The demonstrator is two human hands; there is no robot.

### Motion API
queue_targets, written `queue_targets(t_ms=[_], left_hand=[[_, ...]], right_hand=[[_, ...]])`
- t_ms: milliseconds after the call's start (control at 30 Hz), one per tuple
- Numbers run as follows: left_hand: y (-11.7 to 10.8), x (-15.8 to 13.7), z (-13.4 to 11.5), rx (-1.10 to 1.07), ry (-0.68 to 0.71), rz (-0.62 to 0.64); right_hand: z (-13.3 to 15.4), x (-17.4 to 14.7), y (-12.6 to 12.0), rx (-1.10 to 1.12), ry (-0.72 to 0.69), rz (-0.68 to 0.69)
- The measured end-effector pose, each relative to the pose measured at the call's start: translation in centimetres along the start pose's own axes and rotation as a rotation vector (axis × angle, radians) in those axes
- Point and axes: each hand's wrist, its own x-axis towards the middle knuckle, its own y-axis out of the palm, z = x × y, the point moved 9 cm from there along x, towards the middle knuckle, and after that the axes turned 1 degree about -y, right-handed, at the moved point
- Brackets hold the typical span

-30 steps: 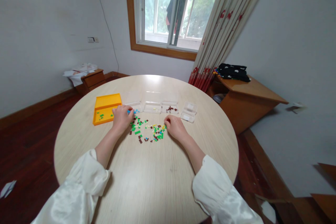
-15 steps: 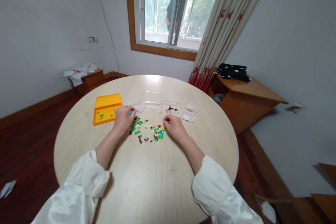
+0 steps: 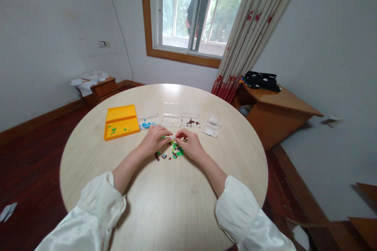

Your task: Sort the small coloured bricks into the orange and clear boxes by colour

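Observation:
My left hand (image 3: 154, 140) hovers over the left part of a pile of small toy building bricks (image 3: 177, 150) in green, brown, yellow and blue. Its thumb and fingers are apart, pointing right, and green bricks show in the gap. Close by, my right hand (image 3: 191, 142) reaches in from the right side of the pile, fingertips drawn together. Whatever lies in that pinch is too small to make out. The two hands' fingertips nearly meet above the bricks. Behind my left hand, a clear case (image 3: 159, 119) holds blue bricks.
An open yellow case (image 3: 121, 115) with a few green bricks stands at the left. Further clear cases line the back: one with pale bricks (image 3: 174, 122), one with brown bricks (image 3: 192, 121), and a smaller one (image 3: 211, 130). All are on a round wooden table (image 3: 171, 204).
My left hand has moved right, from beside the blue-brick case to above the pile, and its fingers have parted. My right hand has shifted slightly left, towards it.

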Motion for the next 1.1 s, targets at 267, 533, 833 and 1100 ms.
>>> queue_targets(t_ms=[267, 533, 833, 1100], left_hand=[[0.3, 0.0, -0.4, 0.01, 0.038, -0.005], [0.5, 0.0, -0.6, 0.012, 0.05, 0.003], [-0.5, 0.0, 0.3, 0.04, -0.023, -0.06], [-0.7, 0.1, 0.7, 0.069, -0.052, -0.099]], right_hand=[[-0.6, 0.1, 0.4, 0.094, 0.019, 0.002], [-0.8, 0.1, 0.5, 0.116, 0.027, 0.005], [-0.6, -0.5, 0.2, -0.11, 0.046, 0.273], [-0.8, -1.1, 0.8, -0.272, 0.022, 0.429]])
